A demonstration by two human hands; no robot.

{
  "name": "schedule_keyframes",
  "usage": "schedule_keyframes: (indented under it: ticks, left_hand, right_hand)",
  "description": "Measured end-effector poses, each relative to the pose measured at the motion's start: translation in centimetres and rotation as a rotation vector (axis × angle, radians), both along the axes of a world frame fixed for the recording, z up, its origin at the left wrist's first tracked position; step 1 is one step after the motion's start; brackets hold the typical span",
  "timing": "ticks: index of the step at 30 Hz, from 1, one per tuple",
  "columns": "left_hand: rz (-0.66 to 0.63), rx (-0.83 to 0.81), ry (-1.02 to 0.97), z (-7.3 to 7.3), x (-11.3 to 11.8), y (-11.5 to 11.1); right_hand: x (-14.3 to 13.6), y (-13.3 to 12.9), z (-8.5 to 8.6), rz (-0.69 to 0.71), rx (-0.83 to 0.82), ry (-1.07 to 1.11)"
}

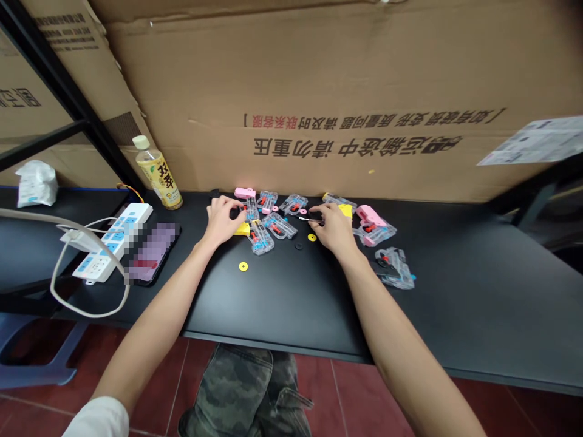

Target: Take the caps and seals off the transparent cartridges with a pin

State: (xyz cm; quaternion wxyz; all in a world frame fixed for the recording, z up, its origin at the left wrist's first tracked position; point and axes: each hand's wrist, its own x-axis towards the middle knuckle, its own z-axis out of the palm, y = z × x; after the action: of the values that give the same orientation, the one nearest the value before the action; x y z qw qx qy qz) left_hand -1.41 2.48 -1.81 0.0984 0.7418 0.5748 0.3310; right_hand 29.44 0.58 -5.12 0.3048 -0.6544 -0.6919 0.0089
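My left hand [221, 221] is at the left of a cluster of clear plastic toy-gun pieces, its fingers curled round a small black part [235, 213]. A yellow piece [243, 229] lies under its fingertips. My right hand [336, 229] pinches a thin dark tool with a silver tip [304, 218], pointing left; its exact kind is hard to make out. Another yellow piece [346, 210] sits just behind that hand. Between the hands lie clear shells with red and blue parts [279, 226], a yellow ring [312, 238] and a black ring [299, 246]. A second yellow ring [243, 266] lies nearer me.
Right of my hand are a pink part [370, 215] and more clear shells [397, 267]. At left stand a drink bottle [159, 174], a white power strip [113, 243] with cables, and a phone [153, 254]. A cardboard sheet [346, 73] walls the back of the black table [273, 303].
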Motion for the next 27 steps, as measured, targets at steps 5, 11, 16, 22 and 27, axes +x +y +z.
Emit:
schedule_keyframes:
  ticks: [5,11,16,22,27]
  left_hand:
    - [-0.118,-0.036,0.095,-0.6,0.4,-0.4]
    - [-0.021,-0.014,0.049,-0.7,-0.1,0.1]
    - [-0.007,0.022,0.038,-0.4,-0.1,0.0]
    - [-0.165,0.014,0.161,-0.1,0.3,-0.6]
    - [-0.160,-0.022,0.196,-0.3,0.0,-0.4]
  right_hand:
    - [-0.5,-0.3,0.7,0.087,0.022,0.059]
    - [-1.4,-1.0,1.5,0.210,0.009,0.156]
    - [-1.8,-1.1,1.4,0.290,-0.057,0.152]
    - [-0.2,-0.5,2.1,0.073,0.007,0.238]
    - [5.9,-0.3,2.0,-0.270,0.134,0.246]
